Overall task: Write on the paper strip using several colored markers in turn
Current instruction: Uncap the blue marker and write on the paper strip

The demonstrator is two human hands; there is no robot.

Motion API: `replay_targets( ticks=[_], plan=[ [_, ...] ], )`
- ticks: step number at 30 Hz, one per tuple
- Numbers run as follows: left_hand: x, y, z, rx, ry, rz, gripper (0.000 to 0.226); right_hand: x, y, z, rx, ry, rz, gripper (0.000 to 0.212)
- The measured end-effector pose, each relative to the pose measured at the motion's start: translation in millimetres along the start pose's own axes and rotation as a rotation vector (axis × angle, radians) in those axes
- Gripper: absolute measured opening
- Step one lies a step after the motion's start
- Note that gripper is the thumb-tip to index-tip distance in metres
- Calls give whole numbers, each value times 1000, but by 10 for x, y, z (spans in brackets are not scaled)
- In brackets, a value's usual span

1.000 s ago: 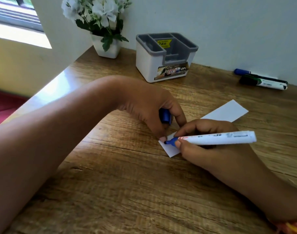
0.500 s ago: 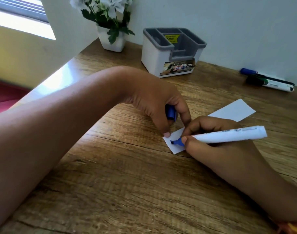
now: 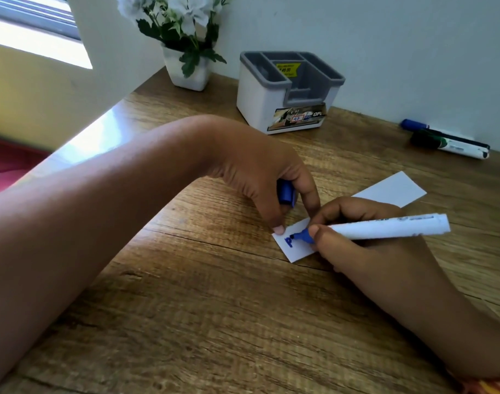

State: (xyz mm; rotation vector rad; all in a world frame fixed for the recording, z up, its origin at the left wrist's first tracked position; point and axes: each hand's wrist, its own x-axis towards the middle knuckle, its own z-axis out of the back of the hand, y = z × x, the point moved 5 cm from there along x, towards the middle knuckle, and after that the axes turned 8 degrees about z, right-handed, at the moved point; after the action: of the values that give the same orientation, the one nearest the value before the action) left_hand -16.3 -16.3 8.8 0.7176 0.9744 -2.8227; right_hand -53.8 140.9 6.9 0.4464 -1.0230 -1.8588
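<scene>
Head view: a white paper strip (image 3: 391, 189) lies flat on the brown wood-grain table (image 3: 214, 308). Its long axis runs from a near-left end, under the writing hand, out to a far-right end that shows bare beyond the knuckles. The right hand (image 3: 365, 243) curls fingers and thumb round a white-barrelled blue marker (image 3: 385, 226). The barrel points right, and the blue tip touches the strip's near-left end, just beside a blue letter (image 3: 289, 240) already written there. The left hand (image 3: 260, 177) reaches across from the left. Its curled fingers hold the blue marker cap (image 3: 285, 192), while one fingertip presses the strip's near-left corner to the table.

The writing looks barely begun, with one character in the first colour. The coming move turns on direction. The unwritten paper lies to the right of the tip and away from it, along the strip's length, and much of it is covered by the right hand itself. That hand would need to slide far-right as the letters go on, with the left fingertip pinning the corner.

The next colours, a blue-capped marker (image 3: 413, 125) and a green-capped white marker (image 3: 459, 147), lie against the wall at far right. They are well apart from the strip and nearer the right hand. A grey-and-white desk organiser (image 3: 254, 103) and a white pot of white flowers (image 3: 187, 78) stand at the back.
</scene>
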Motion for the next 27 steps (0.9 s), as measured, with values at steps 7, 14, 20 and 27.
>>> replay_targets(
  ticks=[7, 14, 20, 27],
  plan=[
    [-4, 3, 2, -15, -1, -1, 44, 5, 4, -8, -47, 15, -9, 11],
    [-1, 10, -3, -7, -2, 4, 44, 23, -9, 5, -68, -28, -15, 14],
    [-5, 3, -3, -13, -9, 5, 43, 19, -23, 23, -89, -29, -35, 14],
    [-1, 3, -4, -9, 2, 8, 45, 39, -32, 33, -103, -53, -46, 16]
  ],
)
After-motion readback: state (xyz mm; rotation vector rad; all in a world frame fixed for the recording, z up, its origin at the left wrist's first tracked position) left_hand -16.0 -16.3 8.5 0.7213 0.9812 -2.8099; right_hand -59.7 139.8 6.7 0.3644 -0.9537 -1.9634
